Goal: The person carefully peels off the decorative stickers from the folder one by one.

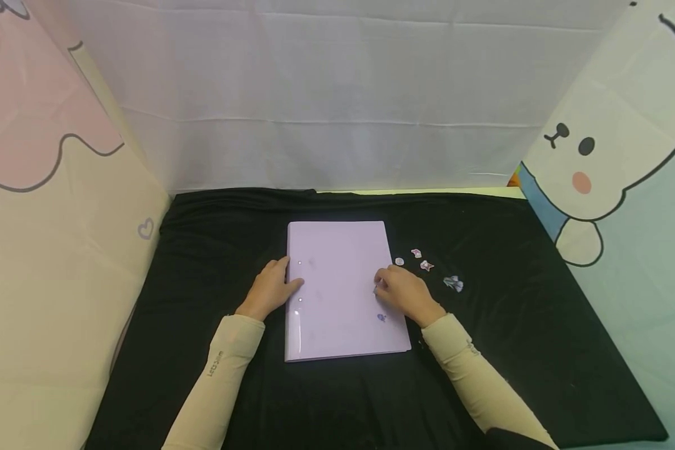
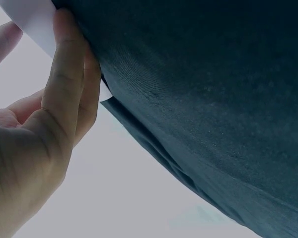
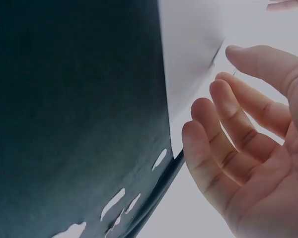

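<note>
A lilac binder (image 1: pixel 337 250) lies on the black cloth, with two small rivets near its left edge. My left hand (image 1: pixel 270 290) rests at that edge, thumb on the cover and fingers along the side; the left wrist view shows these fingers (image 2: pixel 64 74) nearly straight. Over the binder's right part, my right hand (image 1: pixel 407 290) pinches a small bluish sticker (image 1: pixel 375 290) between thumb and fingertips, close over the cover. Only a sliver of it shows in the right wrist view, beside the thumb (image 3: pixel 253 57). A small blue sticker (image 1: pixel 381 317) lies on the cover below that hand.
Right of the binder, several cut-out pieces lie on the black cloth (image 1: pixel 517 325): a round white one (image 1: pixel 399 261), two pinkish ones, including a star-like piece (image 1: pixel 426 265), and a larger grey-blue one (image 1: pixel 453 284). Printed curtains hang on both sides, a white one (image 1: pixel 337 94) behind.
</note>
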Demonstrator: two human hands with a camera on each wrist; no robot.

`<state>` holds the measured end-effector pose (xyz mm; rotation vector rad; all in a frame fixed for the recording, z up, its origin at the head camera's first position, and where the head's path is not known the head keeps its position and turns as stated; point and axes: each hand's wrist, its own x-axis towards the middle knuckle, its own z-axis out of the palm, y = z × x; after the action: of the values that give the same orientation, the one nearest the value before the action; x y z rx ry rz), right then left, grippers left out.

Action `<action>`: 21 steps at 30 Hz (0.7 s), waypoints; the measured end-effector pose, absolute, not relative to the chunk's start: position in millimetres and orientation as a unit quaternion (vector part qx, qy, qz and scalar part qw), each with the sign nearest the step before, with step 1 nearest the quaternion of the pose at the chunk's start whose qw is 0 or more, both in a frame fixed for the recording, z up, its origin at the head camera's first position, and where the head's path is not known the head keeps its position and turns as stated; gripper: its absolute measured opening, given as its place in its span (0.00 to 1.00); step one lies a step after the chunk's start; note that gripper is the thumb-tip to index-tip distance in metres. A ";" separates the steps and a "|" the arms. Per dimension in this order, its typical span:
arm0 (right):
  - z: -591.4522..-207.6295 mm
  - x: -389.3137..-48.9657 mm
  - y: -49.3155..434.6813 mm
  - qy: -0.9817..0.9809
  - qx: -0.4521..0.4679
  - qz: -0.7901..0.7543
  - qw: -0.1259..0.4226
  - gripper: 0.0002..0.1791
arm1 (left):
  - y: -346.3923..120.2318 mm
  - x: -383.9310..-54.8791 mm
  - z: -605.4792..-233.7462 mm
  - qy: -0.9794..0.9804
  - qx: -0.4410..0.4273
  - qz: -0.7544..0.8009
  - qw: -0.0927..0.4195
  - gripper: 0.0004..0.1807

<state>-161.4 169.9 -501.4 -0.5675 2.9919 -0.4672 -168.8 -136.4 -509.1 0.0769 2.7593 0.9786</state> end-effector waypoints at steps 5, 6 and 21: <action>-504.2 -160.2 167.9 0.970 -0.199 -0.137 0.021 0.05 | -137.0 -168.3 -509.1 0.936 0.027 0.335 0.105 0.40; -504.3 -160.1 167.3 0.970 -0.203 -0.134 0.018 0.04 | -137.1 -168.2 -508.9 0.936 0.027 0.336 0.103 0.40; -505.6 -163.2 165.9 0.968 -0.220 -0.116 0.035 0.03 | -137.3 -169.1 -511.6 0.935 0.025 0.338 0.101 0.40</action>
<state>-163.2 165.9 -505.6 -0.6772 2.9747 -0.3566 -169.1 -137.3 -511.6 0.0752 2.7629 0.9992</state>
